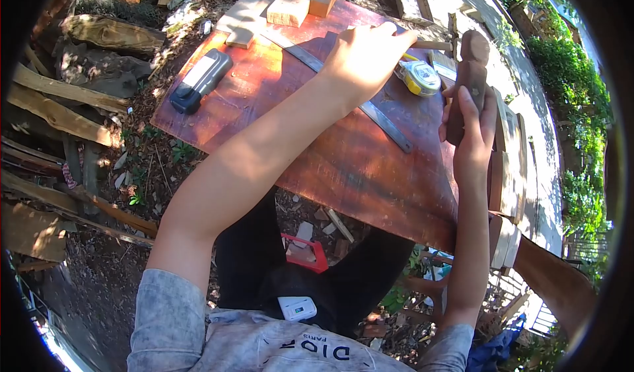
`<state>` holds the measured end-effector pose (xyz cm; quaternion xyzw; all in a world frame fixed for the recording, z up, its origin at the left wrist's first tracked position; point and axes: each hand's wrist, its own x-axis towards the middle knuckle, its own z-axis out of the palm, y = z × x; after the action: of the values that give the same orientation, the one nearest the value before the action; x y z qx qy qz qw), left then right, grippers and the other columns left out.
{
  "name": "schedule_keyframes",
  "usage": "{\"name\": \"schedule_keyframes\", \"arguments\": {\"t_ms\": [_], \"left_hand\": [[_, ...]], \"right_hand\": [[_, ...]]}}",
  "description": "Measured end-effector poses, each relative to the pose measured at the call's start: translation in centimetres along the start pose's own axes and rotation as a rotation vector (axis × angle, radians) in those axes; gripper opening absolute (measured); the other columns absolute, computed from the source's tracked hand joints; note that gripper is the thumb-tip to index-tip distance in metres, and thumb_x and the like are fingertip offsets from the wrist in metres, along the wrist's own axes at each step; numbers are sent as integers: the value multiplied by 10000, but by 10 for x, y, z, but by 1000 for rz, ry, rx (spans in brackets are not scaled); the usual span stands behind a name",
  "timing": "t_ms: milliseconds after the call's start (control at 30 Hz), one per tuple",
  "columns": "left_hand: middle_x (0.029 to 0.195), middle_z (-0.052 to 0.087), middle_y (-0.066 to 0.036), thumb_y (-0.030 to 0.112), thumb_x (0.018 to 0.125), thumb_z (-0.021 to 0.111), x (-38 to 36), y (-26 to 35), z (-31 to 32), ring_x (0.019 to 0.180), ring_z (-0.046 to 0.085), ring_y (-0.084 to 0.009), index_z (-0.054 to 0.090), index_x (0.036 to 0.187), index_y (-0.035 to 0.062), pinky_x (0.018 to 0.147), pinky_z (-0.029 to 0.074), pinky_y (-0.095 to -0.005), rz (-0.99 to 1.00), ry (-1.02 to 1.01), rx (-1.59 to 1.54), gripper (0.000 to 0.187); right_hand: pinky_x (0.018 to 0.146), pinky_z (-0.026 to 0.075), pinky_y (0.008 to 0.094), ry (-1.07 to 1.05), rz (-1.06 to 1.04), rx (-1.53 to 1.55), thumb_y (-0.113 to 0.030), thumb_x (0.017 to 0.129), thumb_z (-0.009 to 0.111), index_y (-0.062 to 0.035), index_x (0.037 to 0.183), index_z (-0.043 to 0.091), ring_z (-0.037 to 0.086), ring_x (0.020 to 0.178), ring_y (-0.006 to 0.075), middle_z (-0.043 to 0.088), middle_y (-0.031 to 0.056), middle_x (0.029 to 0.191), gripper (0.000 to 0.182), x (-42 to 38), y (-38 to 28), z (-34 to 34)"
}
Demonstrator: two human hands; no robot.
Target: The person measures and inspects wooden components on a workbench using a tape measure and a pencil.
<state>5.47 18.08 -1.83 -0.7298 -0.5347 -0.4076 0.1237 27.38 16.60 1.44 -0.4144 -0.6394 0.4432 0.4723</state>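
Observation:
My left hand (370,55) reaches across the board, its fingers closed round the light wooden handle of what looks like a small hammer (432,44). The handle points right, toward a narrow dark head. At the board's right side, my right hand (474,124) grips a dark brown carved wooden piece (473,74), held upright with a rounded top. Below my left hand lies a steel ruler (386,126). A yellow and white tape measure (422,78) sits between my two hands.
The reddish-brown board (343,174) serves as a work surface over my knees. On it are a black and grey case-like object (201,81) and wood blocks (295,5). Split logs (112,35) are stacked at left. A red-framed object (307,256) is below the board.

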Motion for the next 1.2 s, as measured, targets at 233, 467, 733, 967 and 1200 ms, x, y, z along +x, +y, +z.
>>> {"name": "schedule_keyframes", "arguments": {"t_ms": [233,467,733,967,1200], "left_hand": [[886,674,-129,143,976,617,0,-2,1,803,695,-302,648,1176,87,716,569,-391,16,25,-23,210],[878,676,-129,139,980,615,1,-3,5,806,698,-297,651,1162,75,707,565,-395,29,31,-3,196],[898,677,-117,144,985,606,-3,-3,11,812,695,-292,643,1162,83,712,557,-405,36,43,60,190],[926,682,-110,149,967,619,-9,-8,16,789,688,-289,635,1208,97,698,551,-419,95,141,203,247],[919,679,-110,118,939,655,-1,-10,5,756,689,-288,651,1147,92,647,555,-395,24,4,84,210]], "right_hand": [[572,480,266,57,-47,46,-218,1008,597,-12,1317,489,576,686,108,599,58,862,387,0,1,-4],[578,496,274,-46,17,-4,-245,1026,553,-14,1305,491,598,742,114,643,95,1041,367,-2,-5,-2],[492,462,264,-90,22,-93,-297,1033,568,-12,1282,492,586,646,128,622,91,1026,385,-3,-2,-5],[561,464,265,-5,17,64,-235,1038,571,-30,1416,442,566,658,97,613,60,948,449,-3,-6,-1],[505,466,258,28,46,117,-256,1025,589,-21,1368,456,569,644,105,612,79,1031,436,-3,-8,0]]}}
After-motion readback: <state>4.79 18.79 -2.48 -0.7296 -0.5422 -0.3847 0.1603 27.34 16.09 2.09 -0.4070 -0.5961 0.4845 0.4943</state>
